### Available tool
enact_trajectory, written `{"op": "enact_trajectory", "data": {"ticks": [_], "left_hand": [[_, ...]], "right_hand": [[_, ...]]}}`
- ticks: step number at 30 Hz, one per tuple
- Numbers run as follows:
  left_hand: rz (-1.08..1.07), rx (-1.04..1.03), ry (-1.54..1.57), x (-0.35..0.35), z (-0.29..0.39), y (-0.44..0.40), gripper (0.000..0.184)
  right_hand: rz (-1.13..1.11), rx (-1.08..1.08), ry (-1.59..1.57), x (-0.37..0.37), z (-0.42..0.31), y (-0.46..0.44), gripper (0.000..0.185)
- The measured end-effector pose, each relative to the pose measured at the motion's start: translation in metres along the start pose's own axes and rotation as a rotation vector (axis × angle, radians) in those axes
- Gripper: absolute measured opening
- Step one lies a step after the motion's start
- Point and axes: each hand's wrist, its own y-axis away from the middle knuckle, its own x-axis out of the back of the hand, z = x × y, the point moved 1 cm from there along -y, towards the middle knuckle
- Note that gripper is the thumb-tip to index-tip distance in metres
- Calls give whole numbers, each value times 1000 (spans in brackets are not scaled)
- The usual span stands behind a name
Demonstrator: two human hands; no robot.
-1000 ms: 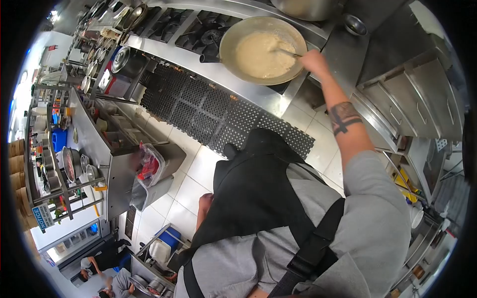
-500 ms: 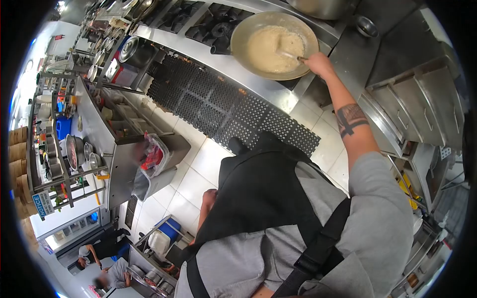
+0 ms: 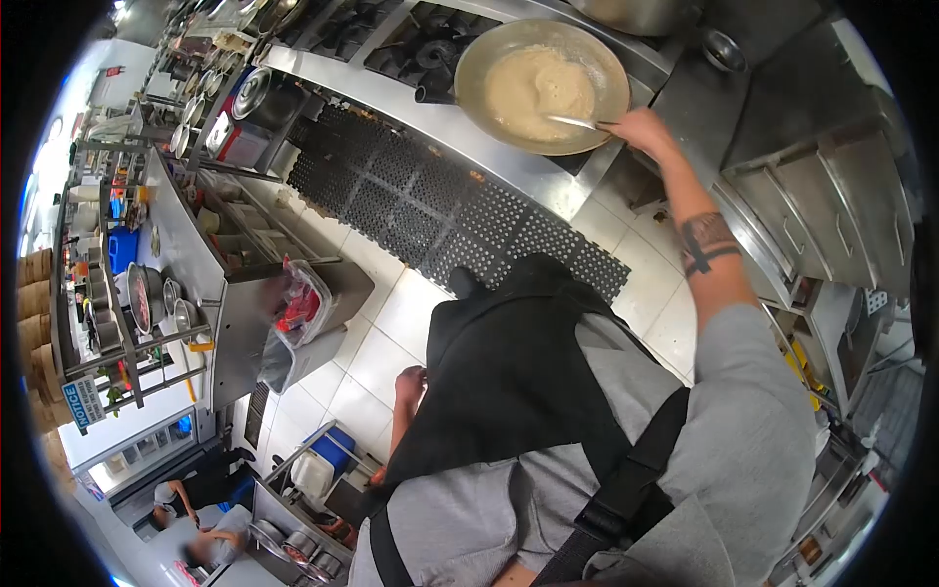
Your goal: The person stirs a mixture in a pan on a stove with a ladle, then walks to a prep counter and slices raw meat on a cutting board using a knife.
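Hangs the left grip (image 3: 410, 384) beside the apron (image 3: 514, 391), left of centre, cannot tell whether apart or together, and clamps the right grip (image 3: 645, 130), upper right, on a metal utensil (image 3: 577, 122) reaching to the pale mixture (image 3: 533, 86), already in the upper-centre wok (image 3: 471, 86) but seemingly not yet even.

Cool white light filled the scene, blowing out to bluish glare along the left edge. The steel stove front (image 3: 489, 161) and the utensil (image 3: 572, 121) glinted; the black apron (image 3: 518, 382) lost detail. The wide lens bowed the drawers (image 3: 810, 203) at right, black vignetting swallowed the corners, and blur smudged the head of one distant person (image 3: 227, 536).
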Motion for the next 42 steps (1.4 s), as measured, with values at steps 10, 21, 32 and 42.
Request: {"op": "enact_trajectory", "data": {"ticks": [10,21,32,42], "left_hand": [[-99,255,300,-41,-56,-17,28],[-8,40,70,6,21,-2,19],[-41,260,197,12,29,-4,32],[96,448,512,14,22,2,27]], "right_hand": [[259,-152,-167,-31,5,-45,62],[223,-231,-155,5,4,-22,49],[147,-148,47,41,36,0,74],[-84,-87,22,48,24,38,51]]}}
